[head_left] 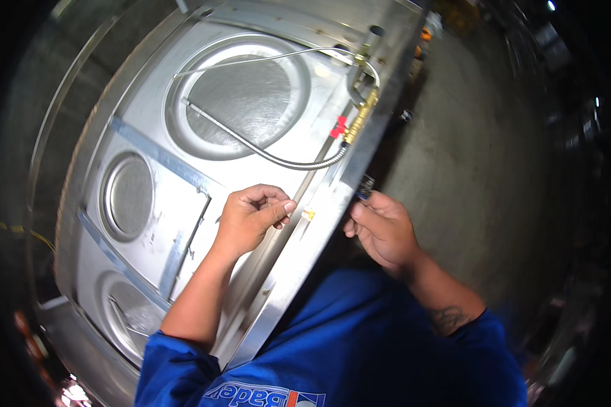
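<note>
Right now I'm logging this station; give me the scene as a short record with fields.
Left: bare left hand, thumb near fingertips, beside a small yellow piece; holding unclear
Right: bare right hand across the straight silver metal rim, at a small dark part; grip unclear
Fitting: brass valve with red handle, beside the rim
Line: flexible silver metal hose, from valve onto a large round recess
Clothing: blue sleeves

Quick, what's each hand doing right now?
Left hand: closed, thumb against fingers; anything tiny held can't be told.
Right hand: fingers curled at a small dark part; grip unclear.
</note>
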The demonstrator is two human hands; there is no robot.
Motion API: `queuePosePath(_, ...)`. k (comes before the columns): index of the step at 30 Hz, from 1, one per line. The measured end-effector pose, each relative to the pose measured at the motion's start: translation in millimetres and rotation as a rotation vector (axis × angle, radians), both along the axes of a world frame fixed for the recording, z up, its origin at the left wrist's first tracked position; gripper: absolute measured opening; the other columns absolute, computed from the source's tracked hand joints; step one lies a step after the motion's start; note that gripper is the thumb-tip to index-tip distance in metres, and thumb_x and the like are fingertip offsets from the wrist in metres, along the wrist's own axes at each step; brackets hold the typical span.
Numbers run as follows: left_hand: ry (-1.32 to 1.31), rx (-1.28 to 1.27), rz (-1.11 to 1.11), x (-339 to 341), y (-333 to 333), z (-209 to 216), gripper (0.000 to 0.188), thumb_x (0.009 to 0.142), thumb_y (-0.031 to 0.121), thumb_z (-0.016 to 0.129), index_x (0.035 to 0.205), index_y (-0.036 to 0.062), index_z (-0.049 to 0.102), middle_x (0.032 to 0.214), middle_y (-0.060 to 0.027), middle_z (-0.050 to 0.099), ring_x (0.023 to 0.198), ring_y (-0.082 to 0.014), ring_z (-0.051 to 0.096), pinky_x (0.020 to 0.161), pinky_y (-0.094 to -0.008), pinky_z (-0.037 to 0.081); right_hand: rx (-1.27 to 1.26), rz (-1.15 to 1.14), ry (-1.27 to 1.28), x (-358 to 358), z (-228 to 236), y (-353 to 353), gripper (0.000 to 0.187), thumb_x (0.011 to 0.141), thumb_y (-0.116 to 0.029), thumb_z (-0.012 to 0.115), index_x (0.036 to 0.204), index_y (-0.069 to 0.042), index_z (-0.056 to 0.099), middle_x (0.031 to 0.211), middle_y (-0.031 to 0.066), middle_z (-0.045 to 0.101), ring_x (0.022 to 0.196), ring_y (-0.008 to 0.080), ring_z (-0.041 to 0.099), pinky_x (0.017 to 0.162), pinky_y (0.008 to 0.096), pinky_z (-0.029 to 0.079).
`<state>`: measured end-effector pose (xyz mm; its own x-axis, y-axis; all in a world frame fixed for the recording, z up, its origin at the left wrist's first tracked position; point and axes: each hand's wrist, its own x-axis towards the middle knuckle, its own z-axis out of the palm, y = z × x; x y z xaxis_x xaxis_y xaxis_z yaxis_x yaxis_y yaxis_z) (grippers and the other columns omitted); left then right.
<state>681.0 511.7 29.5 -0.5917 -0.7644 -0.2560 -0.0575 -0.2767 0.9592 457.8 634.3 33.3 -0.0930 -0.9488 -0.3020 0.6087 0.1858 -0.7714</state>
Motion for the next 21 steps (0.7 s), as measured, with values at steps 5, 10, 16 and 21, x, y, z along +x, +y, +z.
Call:
queuePosePath(5,-0.007,0.183,0.036,1,-3,-13,0.013,0.089,0.009,0.077,0.091,-0.003,0.072,0.073,-0.0053,0.068,0.062,-0.009,0.061,0.054,-0.0222,0.049,-0.028,-0.053,-0.024,3,7,2,0.02,0.1,-0.006,0.06,0.12,-0.002,0.06,0.105,0.0102,0.07,0.085,0.0199,0.07,0.078,0.0313,0.058)
queuePosePath(10,0.212,0.389,0.022,0,3,-35,0.013,0.089,0.007,0.076,0.098,-0.0011,0.072,0.078,-0.0065,0.07,0.065,-0.0104,0.065,0.054,-0.0225,0.051,0.083,-0.017,-0.261,0,22,5,0.027,0.099,-0.006,0.057,0.125,0.001,0.06,0.112,0.0162,0.069,0.093,0.0251,0.071,0.082,0.0368,0.06)
queuePosePath(16,0.363,0.523,0.001,-3,9,-40,0.014,0.088,0.006,0.077,0.097,-0.0012,0.069,0.08,-0.0077,0.07,0.066,-0.0104,0.065,0.057,-0.0235,0.052,0.212,0.001,-0.347,-6,26,5,0.038,0.099,-0.016,0.055,0.131,0.005,0.056,0.12,0.0205,0.066,0.108,0.0329,0.067,0.092,0.0466,0.056)
queuePosePath(21,0.404,0.499,-0.072,-17,5,-34,0.015,0.087,0.008,0.078,0.094,-0.0013,0.069,0.083,-0.0086,0.071,0.065,-0.0104,0.064,0.058,-0.0241,0.052,0.245,0.082,-0.271,-10,25,1,0.046,0.1,-0.026,0.051,0.133,0.006,0.054,0.124,0.0229,0.063,0.113,0.0376,0.063,0.097,0.0504,0.052)
